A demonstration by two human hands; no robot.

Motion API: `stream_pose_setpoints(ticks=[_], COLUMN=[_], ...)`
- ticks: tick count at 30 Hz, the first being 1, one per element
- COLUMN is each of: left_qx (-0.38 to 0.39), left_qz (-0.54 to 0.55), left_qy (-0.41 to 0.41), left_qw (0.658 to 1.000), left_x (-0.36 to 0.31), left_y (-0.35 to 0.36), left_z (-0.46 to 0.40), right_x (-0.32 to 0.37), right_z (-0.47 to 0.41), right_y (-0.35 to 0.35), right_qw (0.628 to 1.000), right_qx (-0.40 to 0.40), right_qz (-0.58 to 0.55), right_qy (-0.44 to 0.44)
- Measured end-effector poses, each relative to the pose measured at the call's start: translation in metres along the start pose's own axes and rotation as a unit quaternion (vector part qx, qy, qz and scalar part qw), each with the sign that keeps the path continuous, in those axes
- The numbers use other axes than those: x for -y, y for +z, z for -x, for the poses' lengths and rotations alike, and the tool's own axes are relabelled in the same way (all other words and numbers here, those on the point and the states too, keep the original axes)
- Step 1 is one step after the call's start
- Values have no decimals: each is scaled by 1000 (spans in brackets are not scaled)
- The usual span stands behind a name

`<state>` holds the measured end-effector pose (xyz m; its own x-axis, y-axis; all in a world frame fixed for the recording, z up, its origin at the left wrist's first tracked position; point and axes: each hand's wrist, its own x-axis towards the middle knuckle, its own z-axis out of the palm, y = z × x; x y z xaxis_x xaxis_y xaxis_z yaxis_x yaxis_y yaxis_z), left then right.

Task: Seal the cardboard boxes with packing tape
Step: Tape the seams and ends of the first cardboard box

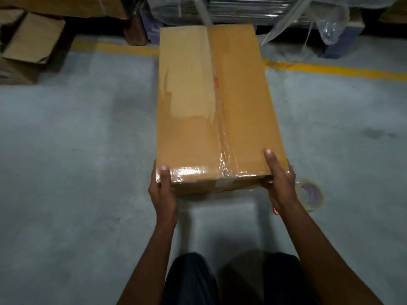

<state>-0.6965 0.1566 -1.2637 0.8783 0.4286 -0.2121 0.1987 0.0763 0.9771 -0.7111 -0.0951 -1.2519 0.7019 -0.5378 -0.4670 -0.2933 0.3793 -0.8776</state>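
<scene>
A long brown cardboard box [242, 102] lies lengthwise in front of me, its flaps closed. Clear tape runs along the centre seam and across the near edge. My left hand [161, 194] grips the near left corner, thumb on top and fingers under the side. My right hand [279, 183] grips the near right corner the same way. The near end looks raised off the grey floor. A roll of clear packing tape [311, 195] lies on the floor just right of my right wrist.
Open and stacked cardboard boxes [30, 40] stand at the far left. Plastic-wrapped goods [286, 12] on pallets fill the back, with loose film hanging at the far right. A yellow floor line [330, 69] crosses behind the box. My dark-trousered knees [231, 280] are at the bottom.
</scene>
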Motion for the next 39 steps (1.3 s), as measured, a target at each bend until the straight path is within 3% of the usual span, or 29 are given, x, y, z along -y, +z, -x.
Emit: stream_pose_setpoints(ticks=[7, 13, 20, 23, 31, 39], left_qx=[31, -5, 19, 44, 28, -5], left_qz=[-13, 36, 49, 56, 42, 9], left_qy=[-129, -156, -159, -210, -284, -275], left_qw=[991, 987, 986, 975, 958, 961], left_x=[8, -2, 0, -14, -152, -346], left_y=[-12, -4, 2, 0, -41, -177], left_z=[-10, -9, -12, -7, 34, 9], right_x=[6, 6, 7, 17, 118, 223], right_z=[1, 1, -1, -1, 86, 244], right_y=[9, 10, -1, -4, 8, 130], right_qw=[998, 996, 990, 986, 984, 976], right_qx=[-14, -18, 43, 59, 43, 84], right_qz=[-4, 13, 29, 12, 35, 19], right_qy=[64, 84, 127, 158, 172, 200])
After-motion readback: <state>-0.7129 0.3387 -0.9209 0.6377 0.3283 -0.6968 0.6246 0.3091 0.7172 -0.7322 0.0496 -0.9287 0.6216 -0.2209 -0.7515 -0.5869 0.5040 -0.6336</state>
